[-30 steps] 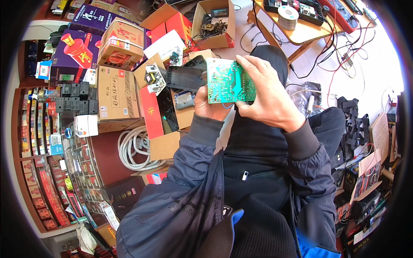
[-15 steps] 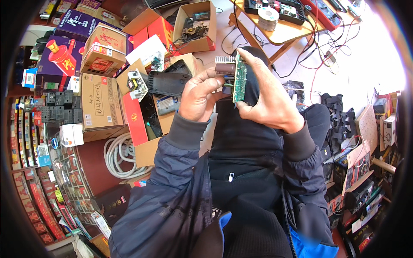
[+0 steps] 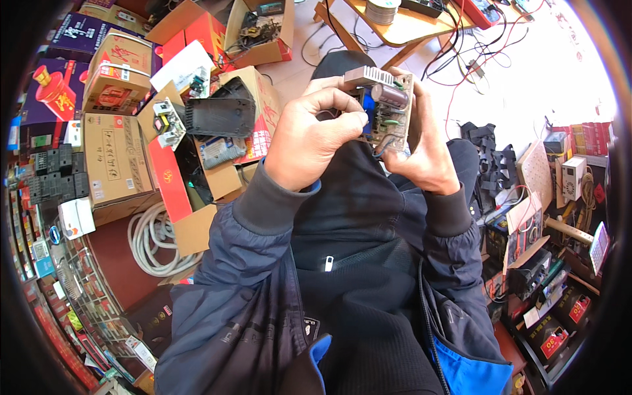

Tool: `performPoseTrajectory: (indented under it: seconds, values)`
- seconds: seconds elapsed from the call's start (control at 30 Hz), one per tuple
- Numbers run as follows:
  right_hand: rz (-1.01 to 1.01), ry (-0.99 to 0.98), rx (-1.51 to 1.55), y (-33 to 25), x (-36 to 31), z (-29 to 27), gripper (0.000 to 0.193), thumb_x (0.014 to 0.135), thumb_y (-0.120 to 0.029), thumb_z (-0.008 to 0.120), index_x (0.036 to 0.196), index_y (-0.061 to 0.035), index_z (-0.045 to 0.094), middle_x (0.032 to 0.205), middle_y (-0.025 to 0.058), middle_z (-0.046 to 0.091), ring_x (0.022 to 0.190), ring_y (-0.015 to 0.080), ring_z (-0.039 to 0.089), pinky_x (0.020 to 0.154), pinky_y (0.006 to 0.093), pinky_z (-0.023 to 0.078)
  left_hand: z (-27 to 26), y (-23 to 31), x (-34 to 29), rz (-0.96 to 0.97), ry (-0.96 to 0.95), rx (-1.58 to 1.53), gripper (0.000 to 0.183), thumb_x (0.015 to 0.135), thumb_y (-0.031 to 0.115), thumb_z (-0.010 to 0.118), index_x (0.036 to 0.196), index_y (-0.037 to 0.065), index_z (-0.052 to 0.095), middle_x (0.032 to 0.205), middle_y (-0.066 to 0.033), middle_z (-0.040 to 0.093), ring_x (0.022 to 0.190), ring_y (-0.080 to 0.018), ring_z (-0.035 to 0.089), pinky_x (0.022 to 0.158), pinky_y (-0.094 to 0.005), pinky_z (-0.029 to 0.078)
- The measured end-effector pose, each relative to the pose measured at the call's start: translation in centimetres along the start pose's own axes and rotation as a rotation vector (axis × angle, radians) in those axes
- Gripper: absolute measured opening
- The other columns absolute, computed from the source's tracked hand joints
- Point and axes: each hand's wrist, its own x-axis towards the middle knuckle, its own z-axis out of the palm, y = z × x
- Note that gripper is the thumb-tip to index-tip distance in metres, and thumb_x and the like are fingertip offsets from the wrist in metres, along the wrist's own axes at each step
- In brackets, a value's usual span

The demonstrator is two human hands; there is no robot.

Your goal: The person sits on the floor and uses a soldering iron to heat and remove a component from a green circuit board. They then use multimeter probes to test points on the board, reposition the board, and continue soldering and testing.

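Observation:
Above my lap I hold a circuit board (image 3: 397, 113) tilted so its component side shows. It carries a finned metal heat sink (image 3: 370, 76), a brown cylindrical capacitor (image 3: 390, 96) and a blue part partly covered by fingers. My right hand (image 3: 426, 148) grips the board's right side, thumb at the lower edge and fingers behind it. On the other side, my left hand (image 3: 306, 135) is closed, with thumb and index finger pinched against the blue part. Its other fingers reach behind the heat sink, partly hidden.
Left of my knees stands an open carton (image 3: 217, 178) with a black plastic housing (image 3: 220, 112) and another circuit board (image 3: 169, 123). A coiled grey cable (image 3: 155, 240) lies below it. Ahead is a wooden table (image 3: 395, 29) with trailing wires; cluttered goods line my right.
The board has turned from edge-on to showing its components and moved slightly right in view. My left hand has shifted to its upper left side. The whole view has shifted too.

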Motion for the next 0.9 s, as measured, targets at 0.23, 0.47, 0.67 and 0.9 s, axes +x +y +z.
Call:
performPoseTrajectory:
  seconds: [0.23,0.47,0.67,0.9]
  values:
    - [0.159,0.081,0.105,0.3,-1.0,-0.9,0.105,0.076,0.001,0.073,0.169,-0.0040,0.026,0.154,0.0115,0.053,0.141,0.0227,0.055,0.118,0.0381,0.047,2.0,0.7,-0.6,0.021,0.013,0.072,0.014,0.086,0.002,0.077,0.098,-0.005,0.076,0.143,-0.0177,0.059,0.136,-0.0238,0.061,0.098,-0.0356,0.059]
    - [0.195,0.102,0.176,0.6,-1.6,-1.2,0.109,0.075,0.003,0.079,0.170,-0.0067,0.026,0.153,0.0114,0.053,0.141,0.0232,0.056,0.118,0.0395,0.049,2.1,1.1,-2.1,0.201,0.086,0.502,0.009,0.096,0.001,0.076,0.103,-0.003,0.074,0.120,-0.0046,0.068,0.094,-0.0059,0.062,0.082,-0.0227,0.050]
    - [0.188,0.116,0.171,0.8,-2.6,-1.0,0.112,0.074,0.002,0.081,0.170,-0.0073,0.025,0.170,0.0151,0.042,0.153,0.0257,0.047,0.122,0.0408,0.046,3.3,0.5,-3.5,-0.313,0.008,-0.145,0.007,0.100,0.003,0.076,0.106,0.000,0.075,0.081,0.0073,0.065,0.069,0.0015,0.051,0.063,-0.0182,0.040]
    - [0.088,0.085,0.158,1.0,-3.2,0.0,0.107,0.078,0.004,0.078,0.170,-0.0056,0.024,0.176,0.0177,0.035,0.158,0.0277,0.042,0.125,0.0421,0.043,3.5,0.0,-3.8,-0.254,-0.022,-0.066,0.008,0.098,0.002,0.077,0.106,-0.002,0.077,0.079,0.0094,0.062,0.070,0.0026,0.047,0.064,-0.0187,0.037]
